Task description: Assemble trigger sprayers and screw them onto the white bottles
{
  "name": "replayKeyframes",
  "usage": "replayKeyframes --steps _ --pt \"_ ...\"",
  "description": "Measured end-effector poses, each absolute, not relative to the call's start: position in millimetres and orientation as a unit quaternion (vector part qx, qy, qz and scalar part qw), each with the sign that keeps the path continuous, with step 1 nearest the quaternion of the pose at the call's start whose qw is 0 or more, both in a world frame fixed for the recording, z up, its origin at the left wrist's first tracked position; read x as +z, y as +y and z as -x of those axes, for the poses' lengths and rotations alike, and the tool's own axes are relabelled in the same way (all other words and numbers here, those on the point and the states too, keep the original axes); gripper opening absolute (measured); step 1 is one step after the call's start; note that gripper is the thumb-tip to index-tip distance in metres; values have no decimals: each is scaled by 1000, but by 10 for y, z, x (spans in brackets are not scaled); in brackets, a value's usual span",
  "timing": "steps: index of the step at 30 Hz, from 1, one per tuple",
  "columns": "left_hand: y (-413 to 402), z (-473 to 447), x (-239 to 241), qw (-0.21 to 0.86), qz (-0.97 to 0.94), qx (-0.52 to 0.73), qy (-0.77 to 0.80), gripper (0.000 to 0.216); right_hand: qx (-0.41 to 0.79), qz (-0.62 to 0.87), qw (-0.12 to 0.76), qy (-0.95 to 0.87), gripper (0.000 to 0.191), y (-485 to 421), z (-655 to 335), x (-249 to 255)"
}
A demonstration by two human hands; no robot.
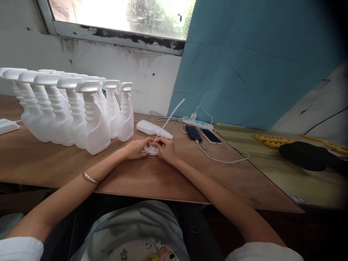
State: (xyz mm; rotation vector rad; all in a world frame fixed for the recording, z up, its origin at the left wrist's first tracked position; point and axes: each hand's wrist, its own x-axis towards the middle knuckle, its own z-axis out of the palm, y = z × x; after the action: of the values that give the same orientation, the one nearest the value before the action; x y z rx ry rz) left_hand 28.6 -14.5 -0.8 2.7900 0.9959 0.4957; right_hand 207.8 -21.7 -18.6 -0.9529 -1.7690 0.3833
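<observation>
Two hands, fingers pinched: your left hand (136, 149) grips the white spray head (152, 149) over the tabletop (152, 177), your right hand (168, 149) the tube (170, 116) near its base; brace one, guide the other straight.

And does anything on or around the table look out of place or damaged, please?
One white bottle lies on its side, its neck bare, while the other bottles stand upright in a group. Behind, the window frame looks patchy and worn, and the wall below is stained.
</observation>
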Motion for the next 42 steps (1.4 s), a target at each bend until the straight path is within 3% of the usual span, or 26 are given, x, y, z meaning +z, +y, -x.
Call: replayKeyframes --steps 6,13,16,20,23,26,30,33,37,39,42 --pt "-106 -252 -33 51 -930 198 307 44 158 352 505 -772 25 -338 -2153 -149" --pt "-145 -263 44 -17 -945 143 292 29 130 401 572 -704 32 -173 -2372 -112" --pt "-149 -274 46 -39 -947 131 291 29 57 482 481 -730 33 3 -2555 -148" --pt "-133 -278 23 -20 -942 144 302 32 -13 540 260 -800 45 150 -2777 -257" --pt "-131 -283 21 6 -940 155 305 32 -42 563 193 -802 40 176 -2827 -302" --pt "-147 -290 39 20 -938 160 307 31 -112 577 184 -788 31 155 -2784 -276" --pt "-168 -293 69 29 -937 151 314 31 -168 605 191 -754 41 106 -2707 -214" --pt "-174 -293 77 35 -936 150 316 30 -150 632 190 -737 50 86 -2684 -207" --pt "-174 -293 76 44 -935 156 315 29 -124 641 184 -735 45 121 -2692 -250" --pt "-170 -291 74 47 -936 160 311 29 -99 648 226 -720 41 171 -2714 -288" --pt "-155 -285 64 53 -936 162 309 30 38 656 357 -664 46 269 -2766 -331"
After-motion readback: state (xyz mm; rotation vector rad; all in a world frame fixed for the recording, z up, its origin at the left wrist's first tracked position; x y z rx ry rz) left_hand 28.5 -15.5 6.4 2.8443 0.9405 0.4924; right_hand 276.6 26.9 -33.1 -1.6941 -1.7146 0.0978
